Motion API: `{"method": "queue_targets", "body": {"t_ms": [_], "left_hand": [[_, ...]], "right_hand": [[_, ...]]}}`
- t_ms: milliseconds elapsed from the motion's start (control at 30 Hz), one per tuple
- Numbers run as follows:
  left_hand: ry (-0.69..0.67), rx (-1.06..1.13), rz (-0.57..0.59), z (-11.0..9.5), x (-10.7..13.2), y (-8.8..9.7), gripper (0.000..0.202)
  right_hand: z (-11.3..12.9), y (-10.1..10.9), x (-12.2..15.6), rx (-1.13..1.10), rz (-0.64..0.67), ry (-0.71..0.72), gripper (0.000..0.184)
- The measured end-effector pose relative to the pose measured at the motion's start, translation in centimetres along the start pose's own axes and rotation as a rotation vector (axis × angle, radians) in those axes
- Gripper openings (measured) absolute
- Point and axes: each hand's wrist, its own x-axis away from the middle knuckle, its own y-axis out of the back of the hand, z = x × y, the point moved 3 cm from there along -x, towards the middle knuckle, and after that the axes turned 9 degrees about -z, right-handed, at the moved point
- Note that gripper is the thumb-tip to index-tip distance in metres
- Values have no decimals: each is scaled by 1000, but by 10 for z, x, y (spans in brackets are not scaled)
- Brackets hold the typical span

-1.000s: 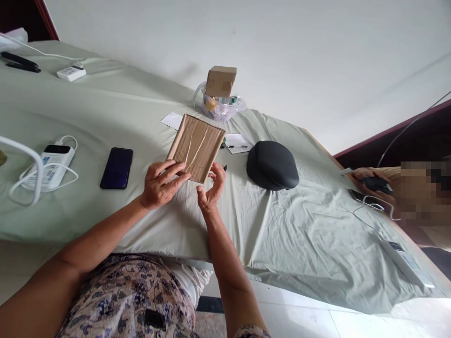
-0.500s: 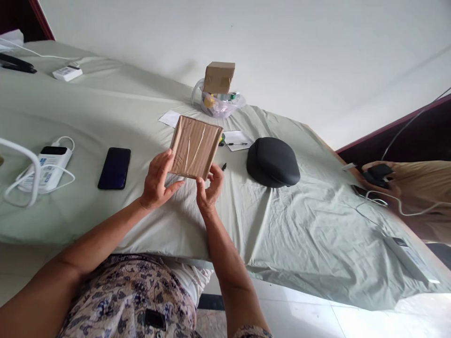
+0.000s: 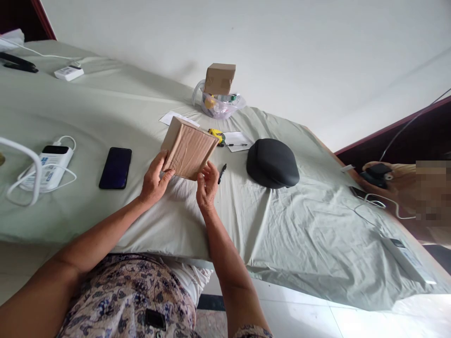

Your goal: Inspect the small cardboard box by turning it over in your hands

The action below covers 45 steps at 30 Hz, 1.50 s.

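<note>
A taped brown cardboard box (image 3: 192, 150) is tilted in front of me, its wide face and left side showing. My left hand (image 3: 155, 180) grips its lower left edge, thumb on the near face. At the lower right corner, my right hand (image 3: 207, 185) holds the box with thumb and fingers, some fingers hidden behind it. Just right of that hand lies a black pen (image 3: 221, 173). Behind the box sit a yellow and black tape measure (image 3: 217, 136) and a white paper (image 3: 237, 141) with another pen on it. A second paper (image 3: 178, 117) is partly covered by the box.
A black rounded case (image 3: 273, 163) lies right of my hands; a phone (image 3: 115, 168) and a white power bank (image 3: 45, 166) with cable lie left. At the back, a small carton (image 3: 220, 79) rests on a plastic bag (image 3: 223, 108). Another person's hand (image 3: 373, 173) holds something dark at the far right.
Both hands have turned the box, so its left side now shows, and it has shifted slightly left. The tape measure and near pen are more visible. My left thumb has come onto the box.
</note>
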Motion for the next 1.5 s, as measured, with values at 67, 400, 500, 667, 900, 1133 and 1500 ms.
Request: {"method": "queue_targets", "body": {"t_ms": [67, 400, 500, 667, 900, 1133, 1500], "left_hand": [[-71, -34, -15, 1, 1, 0, 54], [-408, -300, -51, -16, 8, 3, 38], [-391, -315, 10, -17, 10, -3, 32], [-363, -292, 126, -14, 18, -13, 33], [-328, -262, 154, -9, 21, -16, 35], [-358, -241, 121, -10, 19, -17, 32], [-305, -160, 184, -6, 18, -21, 36]], "right_hand": [[-6, -1, -1, -50, -11, -61, 54], [-14, 4, -5, -15, -20, -257, 62], [-20, 10, -8, 71, -80, -229, 67], [-22, 22, -13, 261, -139, 22, 85], [-1, 10, -8, 513, -47, 377, 110], [5, 13, -15, 494, -160, 365, 92], [10, 43, -35, 259, -291, 129, 40]]}}
